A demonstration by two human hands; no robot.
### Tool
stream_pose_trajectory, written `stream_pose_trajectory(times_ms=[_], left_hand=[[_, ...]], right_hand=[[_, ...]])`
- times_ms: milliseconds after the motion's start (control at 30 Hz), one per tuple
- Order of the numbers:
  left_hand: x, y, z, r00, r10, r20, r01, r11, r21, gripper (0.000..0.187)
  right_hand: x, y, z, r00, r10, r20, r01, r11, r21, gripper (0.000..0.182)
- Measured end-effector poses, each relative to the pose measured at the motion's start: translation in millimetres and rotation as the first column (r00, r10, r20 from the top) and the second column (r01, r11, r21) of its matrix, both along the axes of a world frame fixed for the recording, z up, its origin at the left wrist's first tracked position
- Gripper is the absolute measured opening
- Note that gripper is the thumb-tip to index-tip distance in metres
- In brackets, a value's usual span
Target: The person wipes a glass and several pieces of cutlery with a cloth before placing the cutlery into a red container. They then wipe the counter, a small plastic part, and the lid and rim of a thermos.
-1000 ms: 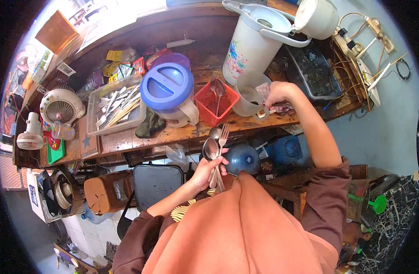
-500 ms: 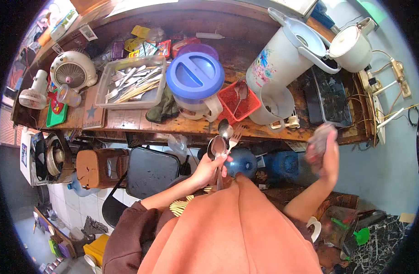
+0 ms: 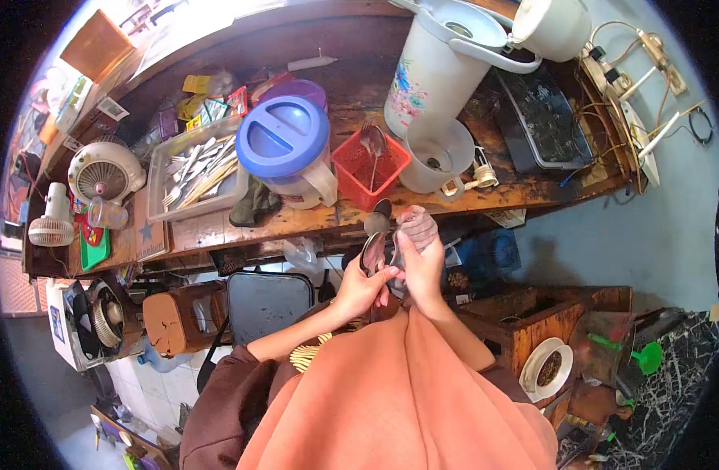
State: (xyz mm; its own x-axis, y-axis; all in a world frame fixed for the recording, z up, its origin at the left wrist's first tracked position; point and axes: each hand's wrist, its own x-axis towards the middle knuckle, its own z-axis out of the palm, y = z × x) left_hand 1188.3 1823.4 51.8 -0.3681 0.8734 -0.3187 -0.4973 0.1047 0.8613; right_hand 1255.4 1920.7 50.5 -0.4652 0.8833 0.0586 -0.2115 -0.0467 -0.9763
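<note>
My left hand (image 3: 361, 291) is closed around the handles of several utensils, with spoons (image 3: 373, 252) sticking up out of it, bowls toward the table. A crumpled greyish striped cloth (image 3: 416, 229) is in my right hand (image 3: 428, 268), pressed up against the utensils from the right. The two hands nearly meet in front of my body, just off the table's edge. The fork in the bunch is hidden behind the cloth. Beyond the hands, a red plastic basket (image 3: 353, 182) on the table holds a spoon and a fork.
A clear box (image 3: 240, 186) of cutlery sits at left on the wooden table. Near it stand a blue-lidded pitcher (image 3: 283, 139), a clear jug (image 3: 431, 168) and a tall floral flask (image 3: 414, 86). A dark tray (image 3: 535, 117) and cables lie at right. A black chair (image 3: 269, 301) stands below.
My right hand has come from the far right with the cloth to the utensils in my left hand. The camera view has shifted, moving the table's things within the picture.
</note>
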Motion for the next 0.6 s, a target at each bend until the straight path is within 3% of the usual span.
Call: stream_pose_trajectory(times_ms=[67,133,200,267,300,333,400,433,467,533,567,600], left_hand=[[2,1,1,1.0,-0.014,-0.005,0.014,0.999,0.03,0.018],[2,3,3,0.999,-0.026,-0.03,0.028,0.995,0.093,0.026],[1,3,17,0.999,-0.018,-0.027,0.021,0.996,0.085,0.025],[0,3,21,1.0,-0.016,-0.025,0.018,0.996,0.083,0.025],[-2,1,20,0.999,-0.02,-0.03,0.022,0.996,0.087,0.024],[-5,0,19,0.999,-0.023,-0.036,0.027,0.996,0.09,0.024],[-7,1,12,0.999,0.008,-0.048,-0.004,0.997,0.078,0.021],[-8,4,13,1.0,-0.012,-0.019,0.013,0.998,0.069,0.021],[-7,6,14,0.999,-0.033,0.011,0.032,0.998,0.061,0.02],[2,9,10,0.996,-0.087,0.0,0.087,0.994,0.069,0.024],[7,10,6,0.996,-0.072,-0.048,0.075,0.994,0.074,0.024],[9,11,2,0.994,-0.055,-0.097,0.063,0.995,0.08,0.023]], right_hand=[[7,17,-2,0.989,0.126,0.078,-0.127,0.992,0.008,0.021],[4,23,-1,1.0,0.013,-0.001,-0.012,0.994,0.11,0.012],[17,34,26,0.969,-0.005,0.247,-0.009,0.998,0.057,0.015],[19,53,27,0.996,-0.089,-0.001,0.089,0.992,-0.085,0.018],[23,66,21,0.998,-0.062,0.017,0.063,0.996,-0.056,0.033],[24,65,24,0.998,-0.063,0.015,0.063,0.997,-0.053,0.033],[31,57,29,0.978,0.21,-0.003,-0.199,0.924,-0.325,0.048],[29,51,3,0.968,0.249,0.027,-0.218,0.892,-0.397,0.061],[28,42,-17,0.935,0.355,0.004,-0.315,0.835,-0.451,0.045],[17,23,-13,0.928,0.355,0.112,-0.308,0.901,-0.305,0.022],[5,21,-1,0.984,0.152,-0.095,-0.173,0.945,-0.278,0.01],[1,26,-5,0.997,0.028,-0.076,-0.046,0.97,-0.237,0.01]])
